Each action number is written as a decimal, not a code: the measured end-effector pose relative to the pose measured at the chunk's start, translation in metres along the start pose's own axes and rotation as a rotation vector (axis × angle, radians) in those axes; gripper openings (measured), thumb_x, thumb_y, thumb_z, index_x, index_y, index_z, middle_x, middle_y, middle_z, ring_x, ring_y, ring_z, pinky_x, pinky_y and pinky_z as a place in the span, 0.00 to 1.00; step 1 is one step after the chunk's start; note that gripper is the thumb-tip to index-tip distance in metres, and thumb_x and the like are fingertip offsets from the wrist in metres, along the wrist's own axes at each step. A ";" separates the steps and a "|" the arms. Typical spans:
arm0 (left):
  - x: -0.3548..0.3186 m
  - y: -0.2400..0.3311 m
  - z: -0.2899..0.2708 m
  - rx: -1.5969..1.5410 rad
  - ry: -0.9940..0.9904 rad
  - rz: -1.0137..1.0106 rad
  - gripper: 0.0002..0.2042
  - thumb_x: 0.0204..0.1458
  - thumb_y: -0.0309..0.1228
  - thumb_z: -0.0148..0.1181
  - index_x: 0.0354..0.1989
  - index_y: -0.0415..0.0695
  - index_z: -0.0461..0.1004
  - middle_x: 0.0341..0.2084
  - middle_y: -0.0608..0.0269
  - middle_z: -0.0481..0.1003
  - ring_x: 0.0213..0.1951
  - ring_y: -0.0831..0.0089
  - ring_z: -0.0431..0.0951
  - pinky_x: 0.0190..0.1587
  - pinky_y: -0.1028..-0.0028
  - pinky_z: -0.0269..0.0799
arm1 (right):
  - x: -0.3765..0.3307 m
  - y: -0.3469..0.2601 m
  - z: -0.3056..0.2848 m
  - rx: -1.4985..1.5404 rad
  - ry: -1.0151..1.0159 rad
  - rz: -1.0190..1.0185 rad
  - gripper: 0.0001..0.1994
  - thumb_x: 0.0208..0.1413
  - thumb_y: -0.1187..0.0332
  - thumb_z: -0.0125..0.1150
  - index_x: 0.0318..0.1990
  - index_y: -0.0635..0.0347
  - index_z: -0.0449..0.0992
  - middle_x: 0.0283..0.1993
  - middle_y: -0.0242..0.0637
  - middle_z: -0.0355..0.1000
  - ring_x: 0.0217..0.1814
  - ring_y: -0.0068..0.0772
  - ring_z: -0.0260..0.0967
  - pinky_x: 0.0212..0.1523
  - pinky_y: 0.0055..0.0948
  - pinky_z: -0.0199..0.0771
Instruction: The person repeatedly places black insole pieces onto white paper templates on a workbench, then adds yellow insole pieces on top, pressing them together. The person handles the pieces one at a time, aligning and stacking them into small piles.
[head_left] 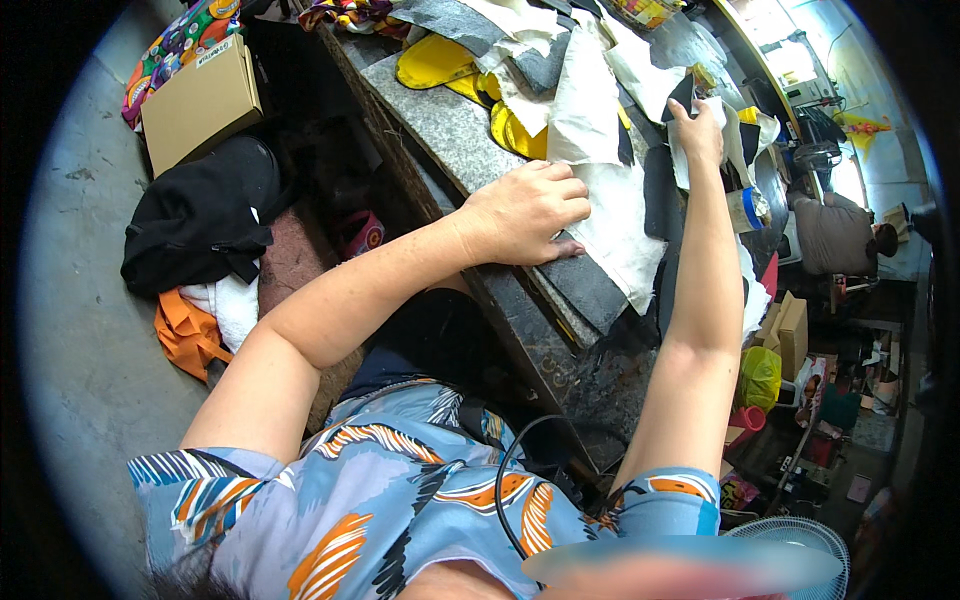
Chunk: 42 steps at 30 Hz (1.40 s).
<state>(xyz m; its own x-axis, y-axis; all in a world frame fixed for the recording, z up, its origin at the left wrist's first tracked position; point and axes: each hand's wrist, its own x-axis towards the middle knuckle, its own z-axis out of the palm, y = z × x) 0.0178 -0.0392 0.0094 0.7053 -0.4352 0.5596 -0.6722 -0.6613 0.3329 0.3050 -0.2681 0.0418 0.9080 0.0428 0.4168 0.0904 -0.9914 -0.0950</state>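
Note:
My left hand [530,213] is over the near edge of the workbench, its fingers curled inward and the thumb pointing right. Anything inside those fingers is hidden. Beneath and beside it lie a long white sheet [590,120] with a ragged outline and a dark grey sheet [590,290]. Farther right and away from me, my right hand [698,135] pinches a black piece of sheet material [681,98] among white scraps. Yellow shaped pieces [520,130] rest on the speckled grey board [430,110] beyond my left hand.
A roll of tape [752,210] with a blue edge stands right of my right forearm. Left of the workbench [560,375] are a cardboard box [200,100], a black bag [200,215] and orange cloth [188,335]. Another person [835,235] sits at far right; a fan [800,545] is nearby.

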 end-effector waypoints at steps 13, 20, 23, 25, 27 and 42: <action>0.001 0.005 -0.002 0.022 -0.037 -0.021 0.20 0.48 0.45 0.67 0.43 0.42 0.76 0.45 0.58 0.75 0.52 0.61 0.72 0.57 0.64 0.67 | 0.001 -0.007 -0.004 0.503 -0.441 -0.026 0.21 0.59 0.55 0.61 0.57 0.54 0.77 0.53 0.33 0.76 0.56 0.29 0.69 0.54 0.33 0.68; -0.001 -0.001 0.001 -0.027 0.003 -0.010 0.21 0.48 0.45 0.67 0.42 0.42 0.76 0.45 0.58 0.76 0.52 0.61 0.73 0.58 0.64 0.68 | -0.012 -0.023 -0.057 1.398 0.230 0.130 0.18 0.63 0.70 0.53 0.60 0.63 0.72 0.50 0.35 0.73 0.46 0.24 0.69 0.39 0.23 0.71; -0.002 0.001 -0.002 -0.120 -0.010 -0.068 0.25 0.50 0.48 0.67 0.48 0.41 0.75 0.50 0.54 0.74 0.56 0.61 0.72 0.60 0.65 0.67 | -0.051 -0.025 -0.118 1.065 0.331 -0.317 0.20 0.64 0.68 0.53 0.60 0.66 0.71 0.58 0.46 0.71 0.60 0.33 0.68 0.62 0.29 0.63; -0.003 0.004 -0.006 -0.291 0.047 -0.148 0.28 0.51 0.50 0.66 0.53 0.40 0.73 0.54 0.52 0.72 0.58 0.61 0.71 0.61 0.66 0.67 | -0.095 -0.030 -0.154 0.614 0.405 -0.701 0.18 0.62 0.70 0.54 0.59 0.62 0.73 0.61 0.46 0.71 0.60 0.44 0.70 0.61 0.34 0.67; -0.004 0.005 -0.011 -1.053 0.172 -0.370 0.37 0.56 0.57 0.57 0.68 0.45 0.59 0.61 0.52 0.67 0.62 0.60 0.68 0.61 0.61 0.68 | -0.153 -0.044 -0.171 0.439 0.322 -0.929 0.24 0.50 0.78 0.65 0.57 0.60 0.74 0.60 0.44 0.72 0.62 0.48 0.69 0.59 0.38 0.70; -0.022 0.040 -0.009 -1.766 0.285 -0.827 0.05 0.52 0.21 0.55 0.35 0.36 0.76 0.33 0.58 0.78 0.35 0.72 0.81 0.41 0.73 0.82 | -0.268 -0.028 -0.165 0.846 -0.170 -0.316 0.27 0.51 0.61 0.72 0.56 0.59 0.70 0.50 0.37 0.69 0.45 0.28 0.70 0.40 0.25 0.74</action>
<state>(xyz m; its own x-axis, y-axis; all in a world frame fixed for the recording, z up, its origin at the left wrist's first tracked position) -0.0268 -0.0500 0.0173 0.9808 -0.1791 -0.0775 0.1828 0.7039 0.6864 -0.0086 -0.2724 0.0820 0.8318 0.3807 0.4039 0.5534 -0.5120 -0.6570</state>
